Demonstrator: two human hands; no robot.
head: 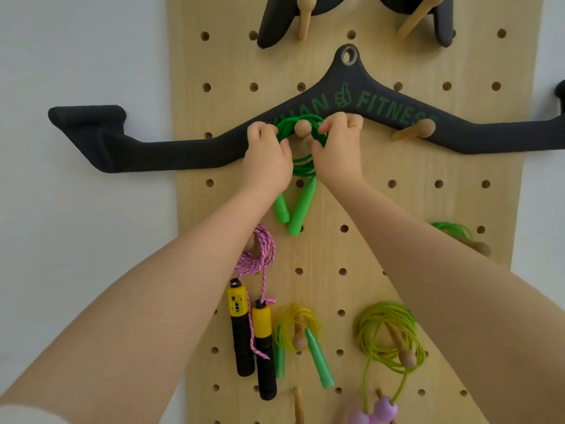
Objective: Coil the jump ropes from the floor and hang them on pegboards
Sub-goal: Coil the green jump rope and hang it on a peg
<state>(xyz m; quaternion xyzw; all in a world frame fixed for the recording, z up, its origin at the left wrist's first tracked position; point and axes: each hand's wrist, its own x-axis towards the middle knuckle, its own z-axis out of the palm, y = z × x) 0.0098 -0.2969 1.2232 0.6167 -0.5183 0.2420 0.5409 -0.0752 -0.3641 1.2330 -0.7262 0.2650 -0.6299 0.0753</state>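
We have the coiled bright green plastic jump rope (301, 160) looped over a round-tipped wooden peg (302, 129) on the pale wooden pegboard (397, 209), its handles dangling below. Our left hand (267, 157) and right hand (336, 148) pinch the coil either side, before a black padded pull-down bar (153, 151).

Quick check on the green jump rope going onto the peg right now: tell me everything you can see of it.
The green jump rope is a thin, glossy, plastic-looking cord wound into a small coil. The coil loops around a round-headed wooden peg in front of the black fitness bar. Its two tapered green handles hang down side by side against the pegboard. The left hand and right hand each pinch the coil on either side.
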